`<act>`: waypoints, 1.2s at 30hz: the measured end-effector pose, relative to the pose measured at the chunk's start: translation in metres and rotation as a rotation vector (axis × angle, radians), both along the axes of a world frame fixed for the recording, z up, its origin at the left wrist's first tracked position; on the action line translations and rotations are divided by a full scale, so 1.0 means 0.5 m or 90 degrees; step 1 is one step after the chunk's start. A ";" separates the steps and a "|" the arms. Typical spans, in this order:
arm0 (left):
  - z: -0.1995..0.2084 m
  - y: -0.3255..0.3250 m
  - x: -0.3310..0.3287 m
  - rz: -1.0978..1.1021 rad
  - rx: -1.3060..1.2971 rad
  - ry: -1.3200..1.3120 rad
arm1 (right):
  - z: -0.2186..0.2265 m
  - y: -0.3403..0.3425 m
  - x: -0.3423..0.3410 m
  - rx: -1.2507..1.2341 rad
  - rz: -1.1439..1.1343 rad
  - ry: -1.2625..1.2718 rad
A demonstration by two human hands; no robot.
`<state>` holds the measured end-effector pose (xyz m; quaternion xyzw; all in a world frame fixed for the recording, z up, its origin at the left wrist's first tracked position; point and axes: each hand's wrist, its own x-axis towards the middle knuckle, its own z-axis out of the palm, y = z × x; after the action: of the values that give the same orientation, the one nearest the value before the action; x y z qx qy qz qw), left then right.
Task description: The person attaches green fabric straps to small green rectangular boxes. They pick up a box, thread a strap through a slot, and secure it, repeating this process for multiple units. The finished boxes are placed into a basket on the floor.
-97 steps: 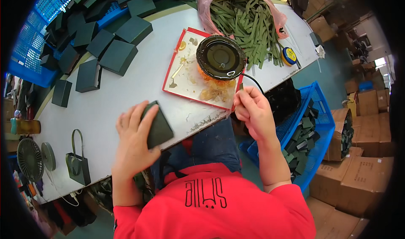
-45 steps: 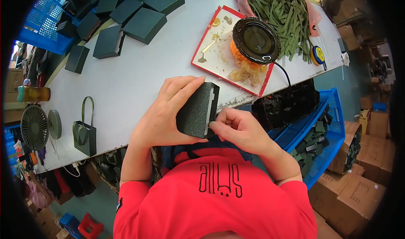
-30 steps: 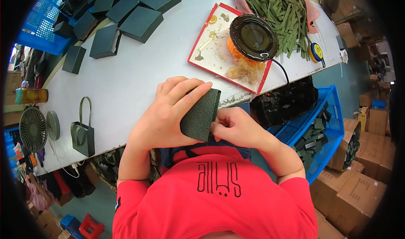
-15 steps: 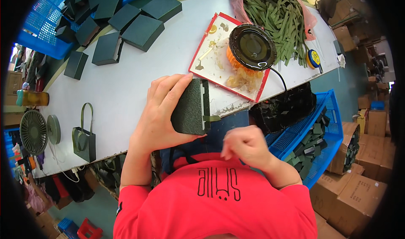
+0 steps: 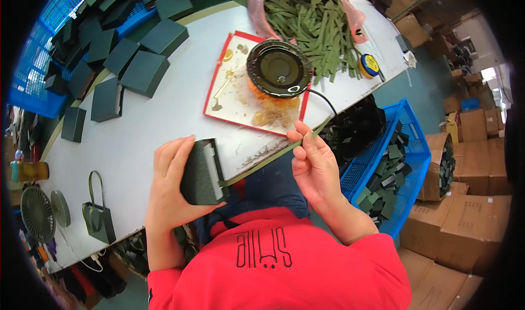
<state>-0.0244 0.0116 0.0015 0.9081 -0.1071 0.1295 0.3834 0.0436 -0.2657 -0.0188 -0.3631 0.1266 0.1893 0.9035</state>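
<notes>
A left hand (image 5: 170, 185) clasps a dark green box (image 5: 196, 177); the right hand (image 5: 319, 170) pinches its ribbon (image 5: 257, 167), which overpulling could detach.

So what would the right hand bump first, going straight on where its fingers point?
Probably the red-edged tray, or the black pot beyond if the right hand is high enough; depth is unclear.

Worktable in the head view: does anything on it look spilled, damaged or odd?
Yes. Amber clumps lie on the white tray beside the black pot, probably from spills. Dark scuffs mark the near edge of the table, which looks worn. The green box in the left hand shows no obvious damage.
</notes>
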 end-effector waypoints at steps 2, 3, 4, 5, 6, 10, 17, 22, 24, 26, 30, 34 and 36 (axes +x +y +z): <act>-0.013 0.016 -0.007 0.009 0.030 0.006 | 0.005 -0.006 0.011 -0.014 -0.013 -0.008; -0.016 0.021 -0.010 0.016 0.034 0.012 | 0.006 -0.006 0.016 -0.016 -0.018 -0.012; -0.019 0.023 -0.012 0.022 0.039 0.017 | 0.007 -0.007 0.021 -0.018 -0.023 -0.015; -0.020 0.025 -0.015 0.030 0.034 0.024 | 0.004 -0.006 0.026 -0.012 -0.024 -0.015; -0.019 0.025 -0.015 0.030 0.034 0.027 | 0.004 -0.006 0.031 -0.015 -0.033 -0.021; -0.015 0.022 -0.013 0.029 0.027 0.047 | -0.007 -0.008 0.049 -0.014 -0.070 -0.052; -0.010 -0.011 0.007 -0.025 0.017 0.032 | -0.005 -0.015 0.103 -0.212 0.021 -0.157; -0.002 -0.034 0.020 -0.063 0.014 0.020 | 0.012 -0.008 0.122 -0.317 0.073 -0.166; 0.001 -0.038 0.022 -0.064 0.010 0.025 | 0.012 -0.006 0.126 -0.316 0.079 -0.171; 0.001 -0.040 0.025 -0.069 0.010 0.020 | 0.012 -0.002 0.131 -0.322 0.081 -0.173; 0.002 -0.039 0.023 -0.072 0.019 0.023 | 0.009 0.008 0.138 -0.341 0.076 -0.169; -0.004 -0.035 0.023 -0.075 0.039 0.014 | 0.006 0.011 0.145 -0.340 0.078 -0.160; -0.004 -0.037 0.023 -0.071 0.030 0.015 | 0.005 0.012 0.147 -0.349 0.080 -0.146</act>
<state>-0.0130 -0.0067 -0.0003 0.9111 -0.1562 0.0944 0.3695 0.1172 -0.2595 -0.0163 -0.6198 0.0477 0.1612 0.7666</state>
